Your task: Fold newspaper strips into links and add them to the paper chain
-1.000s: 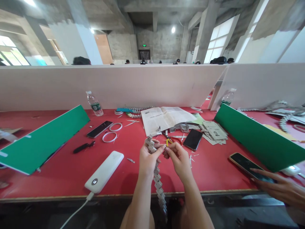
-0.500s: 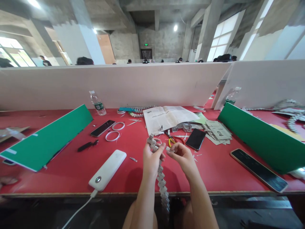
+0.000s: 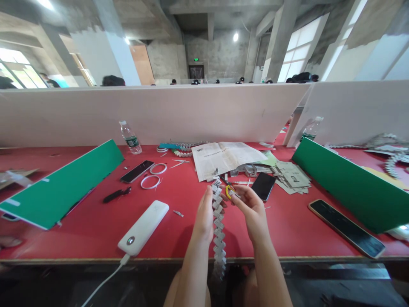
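A zigzag chain of folded paper (image 3: 219, 226) hangs from my left hand (image 3: 205, 211) down past the table's front edge. My left fingers are closed around its upper end, which stands just above the hand. To its right, my right hand (image 3: 251, 204) pinches a small folded paper strip (image 3: 235, 194), apart from the chain. Right behind those fingertips show the yellow handles of a cutting tool (image 3: 228, 191); they lie on the table, partly covered by the hand. A folded newspaper sheet (image 3: 223, 157) lies beyond both hands.
Around the hands lie a white power bank (image 3: 143, 228) with its cable, a black phone (image 3: 263, 186), paper slips (image 3: 292, 177) and white rings (image 3: 150, 182). Green boards (image 3: 64, 187) stand at both sides. A larger phone (image 3: 347, 228) lies at right; a water bottle (image 3: 131, 138) stands back left.
My left hand has turned, and the chain now runs straight up along its inner side. My right hand, still pinching the strip, has shifted slightly right and upward.
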`<state>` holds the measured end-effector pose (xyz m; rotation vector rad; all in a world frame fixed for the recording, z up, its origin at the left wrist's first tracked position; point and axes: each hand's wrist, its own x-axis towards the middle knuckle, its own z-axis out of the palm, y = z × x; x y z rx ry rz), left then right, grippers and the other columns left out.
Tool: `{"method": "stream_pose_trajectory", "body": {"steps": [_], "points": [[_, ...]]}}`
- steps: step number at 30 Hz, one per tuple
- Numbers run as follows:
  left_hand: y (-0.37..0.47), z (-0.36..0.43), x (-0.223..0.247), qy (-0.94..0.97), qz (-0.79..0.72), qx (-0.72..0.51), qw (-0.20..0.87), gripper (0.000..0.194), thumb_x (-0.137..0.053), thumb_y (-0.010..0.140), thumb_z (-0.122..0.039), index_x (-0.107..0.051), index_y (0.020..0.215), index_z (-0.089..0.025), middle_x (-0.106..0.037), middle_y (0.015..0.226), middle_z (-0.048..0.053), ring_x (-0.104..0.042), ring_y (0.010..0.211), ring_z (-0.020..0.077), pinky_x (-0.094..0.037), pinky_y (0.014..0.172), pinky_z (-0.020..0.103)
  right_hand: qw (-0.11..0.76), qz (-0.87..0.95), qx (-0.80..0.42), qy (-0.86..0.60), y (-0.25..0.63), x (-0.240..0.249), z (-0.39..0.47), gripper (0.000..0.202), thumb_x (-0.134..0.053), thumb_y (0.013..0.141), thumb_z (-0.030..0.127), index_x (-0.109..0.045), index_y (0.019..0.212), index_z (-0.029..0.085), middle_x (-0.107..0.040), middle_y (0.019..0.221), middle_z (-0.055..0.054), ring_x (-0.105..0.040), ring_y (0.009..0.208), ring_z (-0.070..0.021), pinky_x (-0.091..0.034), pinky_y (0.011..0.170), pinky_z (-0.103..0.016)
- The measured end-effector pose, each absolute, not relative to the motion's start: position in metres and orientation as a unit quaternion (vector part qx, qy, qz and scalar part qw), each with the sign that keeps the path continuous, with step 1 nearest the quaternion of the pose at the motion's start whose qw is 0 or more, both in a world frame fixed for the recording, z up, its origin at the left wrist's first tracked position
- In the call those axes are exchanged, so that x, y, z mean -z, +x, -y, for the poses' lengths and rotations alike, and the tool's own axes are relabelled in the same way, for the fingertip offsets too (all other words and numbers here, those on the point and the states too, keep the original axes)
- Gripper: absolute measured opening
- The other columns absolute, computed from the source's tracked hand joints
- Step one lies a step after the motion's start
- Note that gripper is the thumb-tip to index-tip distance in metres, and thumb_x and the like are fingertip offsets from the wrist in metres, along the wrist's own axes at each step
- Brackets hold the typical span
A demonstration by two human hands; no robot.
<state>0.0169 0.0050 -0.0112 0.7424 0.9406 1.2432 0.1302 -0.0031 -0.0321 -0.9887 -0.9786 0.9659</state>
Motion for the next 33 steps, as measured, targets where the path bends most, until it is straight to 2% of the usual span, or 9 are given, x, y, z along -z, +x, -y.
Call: {"method": "stream_pose_trajectory", "body": {"steps": [2, 5, 9, 12, 19, 24, 27, 29, 33], "points": [[0.017, -0.004, 0.010, 0.327, -0.405, -0.540, 0.662, 0.045, -0.053, 0.076, -0.058, -0.064, 0.086, -0.016, -0.062, 0.072, 0.004, -0.055, 0.062, 0.0114, -0.041, 0.054, 0.021, 0.656, 0.445, -0.423, -0.438, 0.131, 0.034, 0.003, 0.025, -0.067, 0.074, 0.032, -0.064, 0.096, 0.019, -0.066, 0.089, -0.005, -0.061, 0.079, -0.0188, -0.050, 0.074, -0.034], [0.015, -0.003, 0.008, 0.346, -0.374, -0.527, 0.680, 0.036, -0.058, 0.076, -0.050, -0.066, 0.079, -0.015, -0.064, 0.076, 0.005, -0.056, 0.066, 0.0112, -0.042, 0.059, 0.021, 0.667, 0.451, -0.420, -0.418, 0.132, 0.034, 0.006, 0.016, -0.065, 0.076, 0.029, -0.064, 0.089, 0.020, -0.066, 0.082, -0.003, -0.063, 0.077, -0.0189, -0.051, 0.074, -0.035], [0.012, 0.000, 0.004, 0.378, -0.328, -0.509, 0.700, 0.023, -0.064, 0.076, -0.037, -0.068, 0.091, -0.020, -0.067, 0.083, 0.003, -0.058, 0.070, 0.0115, -0.044, 0.067, 0.023, 0.696, 0.444, -0.407, -0.390, 0.132, 0.026, 0.012, 0.008, -0.063, 0.079, 0.025, -0.062, 0.086, 0.022, -0.064, 0.078, -0.001, -0.063, 0.075, -0.0165, -0.051, 0.069, -0.030], [0.011, 0.003, 0.002, 0.415, -0.291, -0.502, 0.701, 0.026, -0.067, 0.074, -0.028, -0.068, 0.100, -0.022, -0.066, 0.090, 0.004, -0.058, 0.076, 0.0129, -0.045, 0.072, 0.025, 0.710, 0.446, -0.398, -0.374, 0.132, 0.019, 0.018, 0.006, -0.063, 0.079, 0.023, -0.062, 0.085, 0.022, -0.064, 0.079, -0.001, -0.061, 0.073, -0.0151, -0.050, 0.063, -0.026], [0.010, 0.007, -0.003, 0.490, -0.267, -0.487, 0.672, 0.032, -0.072, 0.067, -0.015, -0.070, 0.098, -0.020, -0.067, 0.089, 0.005, -0.058, 0.080, 0.0152, -0.046, 0.070, 0.024, 0.725, 0.454, -0.389, -0.342, 0.137, 0.013, 0.030, 0.007, -0.062, 0.080, 0.020, -0.063, 0.086, 0.023, -0.065, 0.083, -0.003, -0.062, 0.074, -0.0154, -0.051, 0.062, -0.026], [0.013, 0.007, -0.002, 0.448, -0.249, -0.497, 0.700, 0.025, -0.065, 0.076, -0.024, -0.067, 0.100, -0.017, -0.069, 0.091, 0.008, -0.064, 0.081, 0.0182, -0.049, 0.081, 0.033, 0.730, 0.449, -0.364, -0.365, 0.139, 0.013, 0.031, 0.006, -0.061, 0.081, 0.021, -0.063, 0.086, 0.022, -0.064, 0.084, -0.004, -0.061, 0.075, -0.0164, -0.051, 0.062, -0.028], [0.017, 0.005, 0.000, 0.409, -0.267, -0.510, 0.708, 0.027, -0.059, 0.081, -0.031, -0.062, 0.105, -0.018, -0.069, 0.086, 0.007, -0.066, 0.073, 0.0175, -0.051, 0.072, 0.032, 0.721, 0.457, -0.330, -0.403, 0.137, 0.012, 0.029, 0.006, -0.062, 0.080, 0.023, -0.063, 0.086, 0.021, -0.063, 0.090, -0.005, -0.060, 0.083, -0.0176, -0.050, 0.069, -0.029], [0.020, 0.004, 0.002, 0.383, -0.289, -0.524, 0.703, 0.025, -0.057, 0.082, -0.034, -0.059, 0.101, -0.018, -0.068, 0.079, 0.005, -0.065, 0.066, 0.0162, -0.052, 0.063, 0.029, 0.718, 0.457, -0.300, -0.432, 0.136, 0.011, 0.027, 0.006, -0.063, 0.079, 0.024, -0.063, 0.084, 0.021, -0.061, 0.092, -0.004, -0.059, 0.088, -0.0178, -0.048, 0.076, -0.030], [0.025, 0.001, 0.005, 0.347, -0.328, -0.537, 0.695, 0.022, -0.057, 0.081, -0.036, -0.056, 0.091, -0.016, -0.066, 0.073, 0.004, -0.063, 0.058, 0.0139, -0.050, 0.054, 0.025, 0.714, 0.415, -0.328, -0.459, 0.134, 0.014, 0.023, 0.010, -0.066, 0.077, 0.027, -0.064, 0.084, 0.021, -0.062, 0.081, -0.002, -0.059, 0.080, -0.0160, -0.048, 0.074, -0.029]]}}
